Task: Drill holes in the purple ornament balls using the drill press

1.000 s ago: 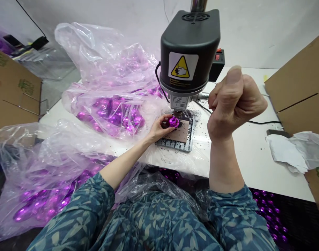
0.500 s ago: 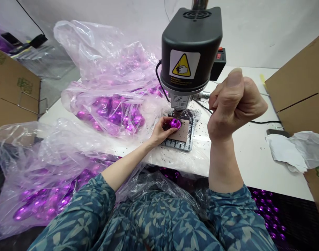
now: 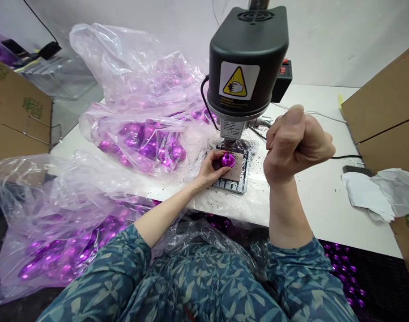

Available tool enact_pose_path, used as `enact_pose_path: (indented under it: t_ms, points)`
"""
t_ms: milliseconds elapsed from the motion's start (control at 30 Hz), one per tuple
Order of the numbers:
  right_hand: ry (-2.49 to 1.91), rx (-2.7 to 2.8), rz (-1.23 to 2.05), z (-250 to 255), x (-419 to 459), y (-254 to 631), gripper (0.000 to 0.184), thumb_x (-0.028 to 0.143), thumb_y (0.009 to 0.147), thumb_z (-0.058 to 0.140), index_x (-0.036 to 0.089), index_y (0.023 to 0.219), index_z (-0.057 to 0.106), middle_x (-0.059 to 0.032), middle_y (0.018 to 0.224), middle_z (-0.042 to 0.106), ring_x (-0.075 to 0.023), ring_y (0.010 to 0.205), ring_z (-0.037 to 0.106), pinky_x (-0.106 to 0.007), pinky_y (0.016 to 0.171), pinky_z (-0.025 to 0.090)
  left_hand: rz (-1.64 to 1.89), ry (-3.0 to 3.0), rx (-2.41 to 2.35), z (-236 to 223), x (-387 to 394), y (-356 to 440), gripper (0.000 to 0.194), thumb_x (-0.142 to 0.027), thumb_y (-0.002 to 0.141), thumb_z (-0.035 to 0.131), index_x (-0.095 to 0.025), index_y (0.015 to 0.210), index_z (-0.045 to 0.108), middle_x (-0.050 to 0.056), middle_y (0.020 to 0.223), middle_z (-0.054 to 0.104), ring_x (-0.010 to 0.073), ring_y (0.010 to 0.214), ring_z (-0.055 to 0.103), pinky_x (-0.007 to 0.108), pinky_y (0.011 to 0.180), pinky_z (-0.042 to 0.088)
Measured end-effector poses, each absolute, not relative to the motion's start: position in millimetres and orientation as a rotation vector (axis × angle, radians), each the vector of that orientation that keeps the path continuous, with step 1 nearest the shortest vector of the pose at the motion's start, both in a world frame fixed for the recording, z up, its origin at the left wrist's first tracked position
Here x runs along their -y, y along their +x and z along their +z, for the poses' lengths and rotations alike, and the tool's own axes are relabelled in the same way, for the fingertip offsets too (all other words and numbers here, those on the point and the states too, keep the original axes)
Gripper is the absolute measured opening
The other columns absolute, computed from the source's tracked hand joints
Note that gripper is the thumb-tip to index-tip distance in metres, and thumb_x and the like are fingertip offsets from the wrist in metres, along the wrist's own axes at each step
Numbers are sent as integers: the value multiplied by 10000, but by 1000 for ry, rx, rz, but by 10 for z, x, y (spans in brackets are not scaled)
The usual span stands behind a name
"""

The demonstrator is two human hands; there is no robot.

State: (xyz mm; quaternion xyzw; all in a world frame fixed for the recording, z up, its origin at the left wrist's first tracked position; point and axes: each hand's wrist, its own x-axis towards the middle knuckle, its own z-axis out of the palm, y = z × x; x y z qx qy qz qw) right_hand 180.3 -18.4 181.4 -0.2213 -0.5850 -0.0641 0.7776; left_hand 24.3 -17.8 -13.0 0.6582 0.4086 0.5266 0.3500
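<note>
My left hand (image 3: 211, 170) pinches a small shiny purple mirror ball (image 3: 228, 160) between thumb and fingers. A dark round spot shows on top of the ball. It rests on a square brown pad (image 3: 236, 172) on the dark metal base (image 3: 240, 188) of a bench drill press (image 3: 248, 58). Just above the ball is the chuck (image 3: 229, 144); I cannot tell whether the bit touches it. My right hand (image 3: 295, 147) is raised in a fist beside the metal feed hub (image 3: 263, 121), closed on the drill press lever, which the fist mostly hides.
Clear plastic bags of purple mirror balls (image 3: 151, 143) lie left of the press, with another bag (image 3: 63, 250) at the front left. Dark shavings (image 3: 254, 150) litter the white table (image 3: 312, 205). Cardboard boxes (image 3: 385, 98) flank it, and crumpled white paper (image 3: 368, 194) lies right.
My right fist has come down and slightly left. The ball has shifted slightly in my left fingers, its dark spot now plainly visible on top. The view has moved a little.
</note>
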Motion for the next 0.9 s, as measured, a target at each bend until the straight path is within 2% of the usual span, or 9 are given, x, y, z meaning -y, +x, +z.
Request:
enact_pose_path:
  t_ms: [133, 333, 533, 900]
  points:
    - [-548, 1262, -161, 1713, 178, 1815, 676, 541, 1087, 523, 253, 574, 190, 53, 433, 220, -100, 354, 255, -369, 413, 170, 1390, 1706, -1036, -129, 179, 244, 499, -476, 901, 933, -216, 1214, 646, 163, 1386, 760, 306, 1314, 746, 520, 1167, 587]
    - [-349, 1235, -180, 1646, 150, 1795, 590, 303, 1061, 585, 231, 584, 246, 73, 443, 226, -73, 330, 230, -321, 373, 166, 1412, 1676, -972, -126, 182, 248, 502, -498, 911, 921, -211, 1221, 650, 177, 1392, 752, 323, 1350, 729, 542, 1182, 571]
    - [-242, 1226, -259, 1583, 99, 1793, 561, 225, 1047, 580, 228, 603, 237, 76, 449, 204, -66, 330, 211, -286, 345, 170, 1407, 1648, -950, -167, 164, 254, 564, -578, 907, 902, -202, 1235, 637, 182, 1404, 736, 316, 1377, 711, 520, 1185, 567]
    - [-165, 1335, -331, 1457, 104, 1860, 462, 134, 1032, 513, 232, 685, 225, 88, 523, 276, -47, 398, 283, -246, 385, 256, 1422, 1663, -976, -143, 184, 264, 523, -520, 907, 920, -206, 1226, 650, 178, 1386, 753, 314, 1362, 724, 533, 1180, 576]
